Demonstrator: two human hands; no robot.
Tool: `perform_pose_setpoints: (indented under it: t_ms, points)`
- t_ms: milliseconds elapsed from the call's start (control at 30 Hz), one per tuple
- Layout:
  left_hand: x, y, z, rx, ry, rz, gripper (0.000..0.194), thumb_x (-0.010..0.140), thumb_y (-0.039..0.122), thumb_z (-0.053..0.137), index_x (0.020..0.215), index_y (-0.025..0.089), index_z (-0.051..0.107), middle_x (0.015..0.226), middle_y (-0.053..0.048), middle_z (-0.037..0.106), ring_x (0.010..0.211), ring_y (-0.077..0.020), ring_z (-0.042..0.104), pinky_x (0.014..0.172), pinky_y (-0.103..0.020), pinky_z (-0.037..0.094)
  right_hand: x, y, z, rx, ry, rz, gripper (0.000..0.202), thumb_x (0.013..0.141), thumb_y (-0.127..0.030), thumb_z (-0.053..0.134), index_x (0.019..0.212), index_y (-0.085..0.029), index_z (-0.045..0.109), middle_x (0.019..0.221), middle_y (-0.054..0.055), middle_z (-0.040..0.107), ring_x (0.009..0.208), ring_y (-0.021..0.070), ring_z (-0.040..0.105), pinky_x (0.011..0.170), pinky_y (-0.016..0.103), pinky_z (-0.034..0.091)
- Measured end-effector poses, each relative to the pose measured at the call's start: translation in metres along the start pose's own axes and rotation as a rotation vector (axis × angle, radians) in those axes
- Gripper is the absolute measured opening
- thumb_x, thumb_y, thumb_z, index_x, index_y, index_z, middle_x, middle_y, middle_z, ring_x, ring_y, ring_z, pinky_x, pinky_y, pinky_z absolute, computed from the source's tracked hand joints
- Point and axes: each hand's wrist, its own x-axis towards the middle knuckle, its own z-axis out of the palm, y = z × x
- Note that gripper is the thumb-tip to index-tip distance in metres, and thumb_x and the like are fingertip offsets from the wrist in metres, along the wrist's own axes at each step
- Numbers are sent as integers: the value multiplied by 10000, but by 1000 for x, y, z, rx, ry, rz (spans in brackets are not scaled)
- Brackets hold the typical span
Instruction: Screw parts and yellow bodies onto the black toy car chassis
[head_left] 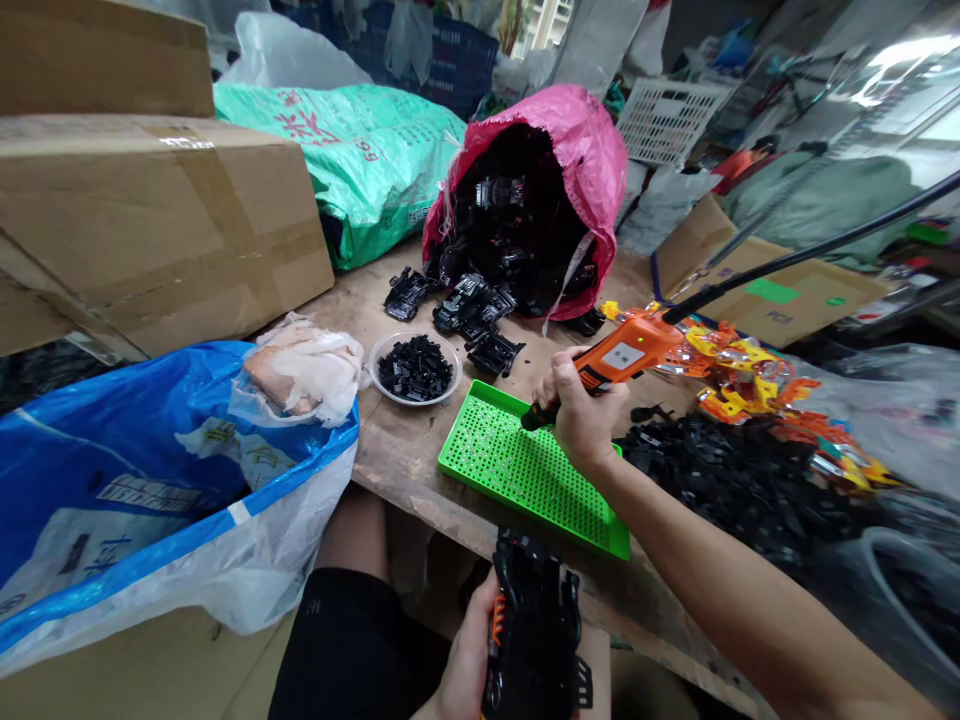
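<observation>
My right hand (pixel 589 415) is wrapped round an orange and black electric screwdriver (pixel 626 350), a black cord running from its back end up to the right. The tool's black tip points down onto a green perforated tray (pixel 480 455), where many tiny shiny screws lie scattered. Low in the view, my left hand (pixel 469 650) grips a black plastic toy car body (pixel 532 630) with orange parts along its side. It is held in front of the table's edge, over my lap. The lower end of the car body is cut off by the frame.
A clear bowl of small black parts (pixel 417 370) stands left of the tray. Behind it, a pink sack (pixel 585 150) spills black car shells. Black parts (pixel 720 480) and orange-yellow pieces (pixel 750 380) pile up at right. A blue-white bag (pixel 300 460) and cardboard boxes (pixel 150 220) crowd the left.
</observation>
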Motion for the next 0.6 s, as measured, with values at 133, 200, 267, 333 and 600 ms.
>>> perform_pose_setpoints:
  t_ms: [133, 200, 267, 333, 600]
  points:
    - [1, -1, 3, 10, 2, -20, 409, 958, 479, 607, 1227, 173, 640, 1211, -92, 687, 1043, -237, 676, 912, -451, 564, -2, -10, 0, 16, 24, -2, 247, 830, -377, 751, 847, -216, 564, 487, -123, 473, 353, 71, 450, 394, 221, 438]
    - [2, -3, 6, 14, 2, -36, 469, 945, 556, 582, 1141, 145, 697, 1067, -103, 752, 976, -264, 712, 885, -425, 558, -2, -17, 0, 29, 26, -10, 247, 830, -380, 749, 848, -221, 561, 482, -124, 467, 354, 73, 447, 398, 225, 436]
    - [2, -4, 10, 12, -5, -63, 562, 924, 630, 557, 1080, 121, 735, 923, -123, 782, 903, -291, 737, 847, -401, 552, -3, -24, 0, 32, 25, -13, 245, 824, -371, 756, 839, -225, 559, 474, -126, 456, 355, 71, 431, 399, 227, 430]
    - [1, -5, 15, 11, -13, -91, 628, 910, 673, 538, 1084, 106, 744, 852, -135, 786, 848, -291, 746, 823, -387, 550, -6, -34, 0, 32, 25, -16, 249, 815, -355, 770, 834, -228, 557, 469, -127, 446, 354, 66, 401, 401, 229, 423]
    - [-4, -9, 19, 17, 93, -28, 702, 967, 652, 423, 1086, 35, 736, 882, -150, 790, 684, -216, 722, 716, -323, 550, -57, -101, -4, 21, -62, 97, 267, 851, -329, 767, 790, -243, 522, 463, -119, 416, 359, 69, 382, 396, 243, 379]
